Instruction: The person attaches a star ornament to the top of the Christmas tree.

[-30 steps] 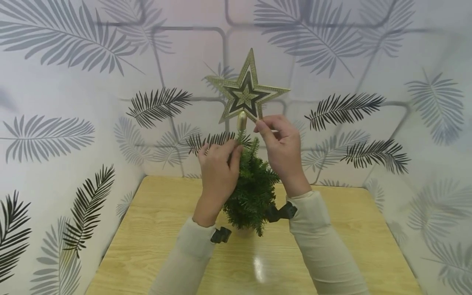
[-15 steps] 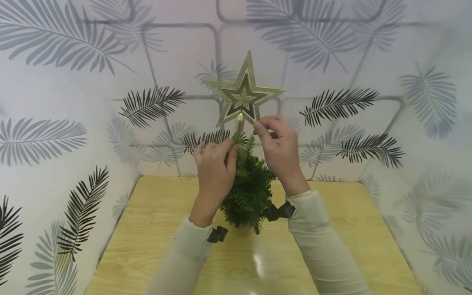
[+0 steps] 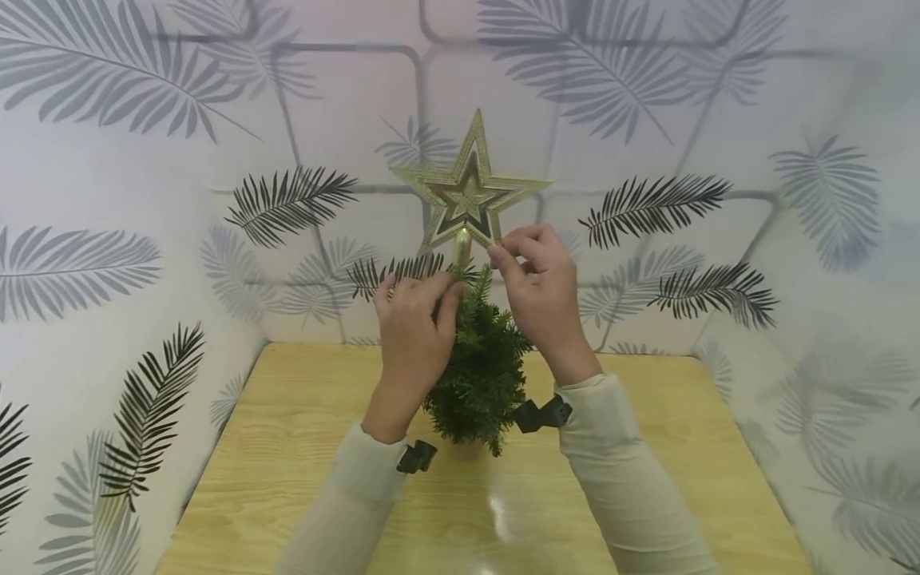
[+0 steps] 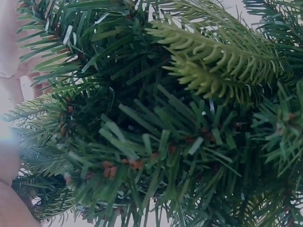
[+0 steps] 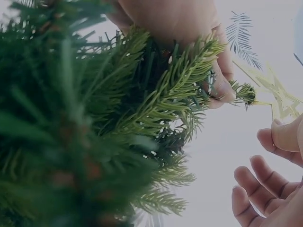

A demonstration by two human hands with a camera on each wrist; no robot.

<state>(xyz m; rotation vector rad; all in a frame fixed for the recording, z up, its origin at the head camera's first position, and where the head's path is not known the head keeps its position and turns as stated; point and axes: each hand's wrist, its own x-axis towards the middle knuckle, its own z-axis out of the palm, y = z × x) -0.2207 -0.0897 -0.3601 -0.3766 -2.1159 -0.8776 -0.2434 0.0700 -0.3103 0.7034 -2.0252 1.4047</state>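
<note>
A gold star tree topper (image 3: 469,196) stands upright over a small artificial Christmas tree (image 3: 480,382). Its gold socket (image 3: 462,249) is right at the tree's tip. My right hand (image 3: 544,297) pinches the star's lower right point between thumb and fingertips. My left hand (image 3: 415,329) pinches the top sprig just below the socket, which the right wrist view shows too, with the star (image 5: 284,100) beyond. Green needles (image 4: 161,142) fill most of the left wrist view; only a pale edge of the left hand shows there.
The tree stands on a light wooden table (image 3: 287,447), its base mostly hidden under the branches. Behind the table rises a pale wall (image 3: 374,104) patterned with grey and black feathery leaves. Dark wrist cameras sit at both cuffs, the right one (image 3: 542,414) close against the branches.
The star and its socket have come down a little toward the tree's tip, together with my right hand. My left hand keeps its pinch on the top sprig. The head view has shifted slightly.
</note>
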